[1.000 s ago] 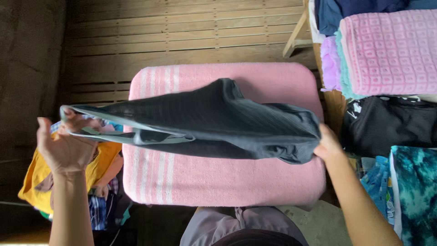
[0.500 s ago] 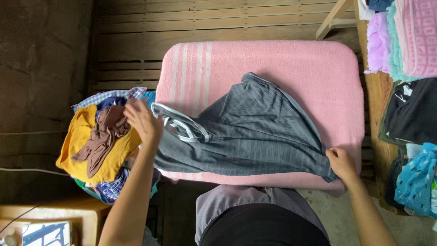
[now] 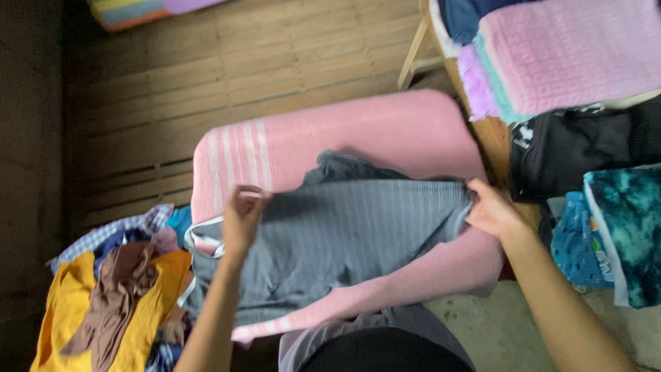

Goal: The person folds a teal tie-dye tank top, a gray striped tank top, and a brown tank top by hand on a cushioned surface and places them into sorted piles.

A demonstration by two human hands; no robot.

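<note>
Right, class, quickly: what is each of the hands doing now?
Left hand: closed, pinching the grey garment.
Right hand: closed on the grey garment's other edge.

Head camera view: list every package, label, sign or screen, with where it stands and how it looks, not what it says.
No packages, signs or screens in view.
White printed mark: on the folded black garment at right, under the pink towel stack; small and blurred.
White printed patch: on the blue patterned cloth at far right; too blurred to make out.
</note>
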